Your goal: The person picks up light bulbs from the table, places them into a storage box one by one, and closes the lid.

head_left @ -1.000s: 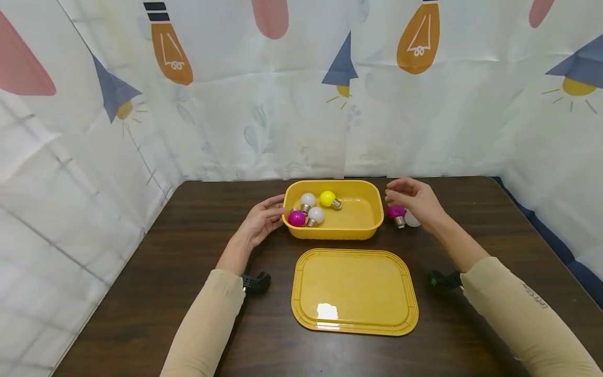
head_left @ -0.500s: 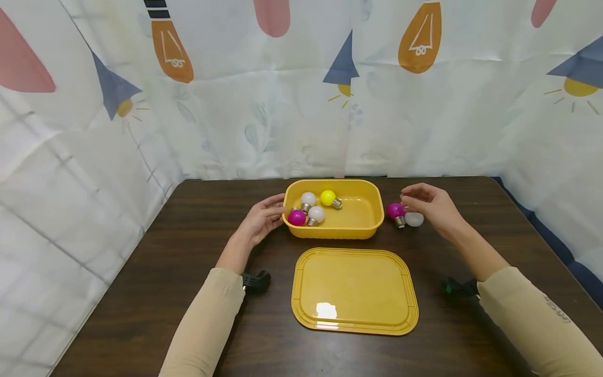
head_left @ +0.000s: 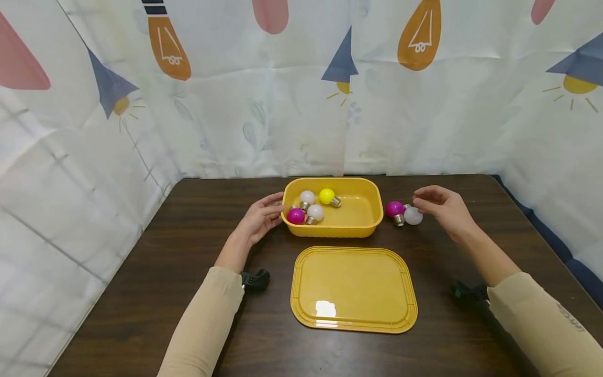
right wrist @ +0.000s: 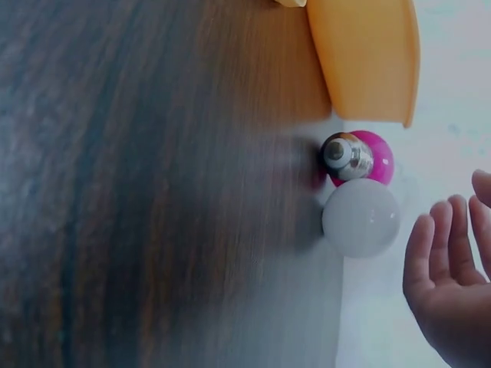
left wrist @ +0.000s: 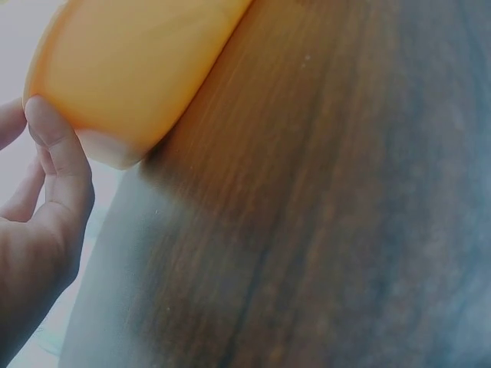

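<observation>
My left hand (head_left: 260, 217) touches the left end of a yellow plastic box (head_left: 350, 231); in the left wrist view its thumb (left wrist: 47, 123) lies against the box's outer wall. Inside the box, toward the left, are a magenta light bulb (head_left: 296, 216), two white bulbs (head_left: 315, 212) and a yellow bulb (head_left: 327, 196), with part of another metal base showing. To the right of the box, a magenta bulb (head_left: 395, 209) and a white bulb (head_left: 413, 215) lie side by side on the table. My right hand (head_left: 445, 209) hovers just beyond the white bulb, fingers loosely bent and holding nothing.
A flat yellow lid or tray (head_left: 353, 288) lies on the dark wooden table (head_left: 141, 293) in front of the box. Behind the table hangs a patterned white cloth (head_left: 292, 115), which also covers both sides.
My right hand has moved to the right, from above the magenta bulb to past the white one, uncovering it. The left hand has stayed at the box.
</observation>
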`<state>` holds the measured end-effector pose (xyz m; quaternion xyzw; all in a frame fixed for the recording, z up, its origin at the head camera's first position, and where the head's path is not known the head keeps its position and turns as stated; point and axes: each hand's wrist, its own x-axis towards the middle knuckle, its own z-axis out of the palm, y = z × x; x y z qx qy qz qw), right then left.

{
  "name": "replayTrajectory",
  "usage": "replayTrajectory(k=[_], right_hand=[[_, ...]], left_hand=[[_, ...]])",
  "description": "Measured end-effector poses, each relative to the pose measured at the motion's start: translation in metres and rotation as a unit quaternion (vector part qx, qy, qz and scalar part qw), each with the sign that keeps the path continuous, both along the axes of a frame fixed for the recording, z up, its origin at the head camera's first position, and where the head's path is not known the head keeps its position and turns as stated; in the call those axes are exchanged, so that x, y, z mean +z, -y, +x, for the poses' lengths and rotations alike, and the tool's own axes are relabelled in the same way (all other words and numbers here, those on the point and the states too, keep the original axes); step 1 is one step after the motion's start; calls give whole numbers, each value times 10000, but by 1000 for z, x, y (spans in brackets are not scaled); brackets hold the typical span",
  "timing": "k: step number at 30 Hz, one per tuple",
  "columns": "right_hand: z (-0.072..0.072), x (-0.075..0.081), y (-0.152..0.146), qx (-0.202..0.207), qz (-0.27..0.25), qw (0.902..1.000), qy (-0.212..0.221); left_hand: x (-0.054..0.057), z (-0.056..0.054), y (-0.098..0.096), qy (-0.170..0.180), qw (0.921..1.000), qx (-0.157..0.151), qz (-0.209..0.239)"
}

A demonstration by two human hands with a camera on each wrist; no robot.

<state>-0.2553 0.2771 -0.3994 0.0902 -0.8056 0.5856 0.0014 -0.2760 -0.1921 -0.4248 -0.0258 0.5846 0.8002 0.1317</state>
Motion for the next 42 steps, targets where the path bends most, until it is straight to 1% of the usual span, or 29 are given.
replayTrajectory(k=[4, 12, 16, 20, 23, 30, 37, 42], right_hand=[[2, -2, -4, -100, 281, 9995, 47], [4, -6, -9, -210, 683, 9968, 350], [3, -10, -10, -66, 826, 9950, 551], [0, -15, -11, 126, 844, 9938, 715], [-2, -18, -11, 189, 861, 9930, 791], [-2, -18, -6, 262, 1197, 9886, 873], [-1, -18, -4, 229, 1341, 9859, 972], [0, -16, -4, 240, 1422, 9851, 937]], left_hand=[[1, 0, 0, 12, 10000, 9, 5], [1, 0, 0, -12, 10000, -11, 21], [0, 0, 0, -47, 10000, -35, 25], [0, 1, 0, -52, 10000, -32, 25], [0, 1, 0, -64, 10000, -44, 7], [1, 2, 3, -51, 10000, -37, -54], [0, 1, 3, -104, 9999, -81, -11], [0, 0, 0, -23, 10000, -26, -9]])
